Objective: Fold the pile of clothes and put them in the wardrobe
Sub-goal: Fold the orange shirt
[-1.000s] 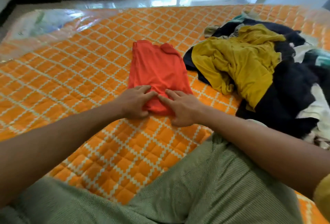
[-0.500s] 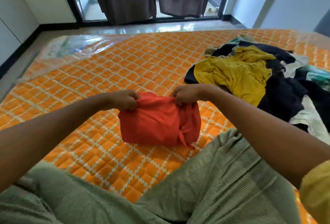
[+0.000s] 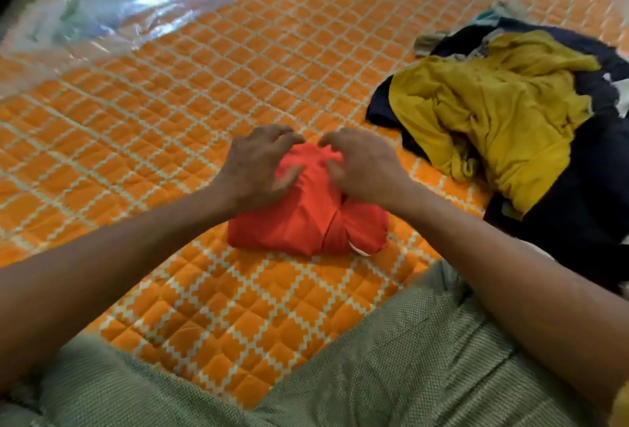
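Two legs in green trousers (image 3: 408,358) lie nearest me on the orange quilted bed (image 3: 204,103). Just past them my left hand (image 3: 258,164) and right hand (image 3: 364,164) sit side by side on the folded red top (image 3: 306,222). The fingers (image 3: 286,135) curl over its far edge and the thumbs press the near side, gripping the cloth. The top rests on the bed straight ahead. To its right, apart from it, lies the pile (image 3: 561,222), with a mustard garment (image 3: 493,113) over dark ones. Plastic sheet (image 3: 102,18) covers the far left corner.
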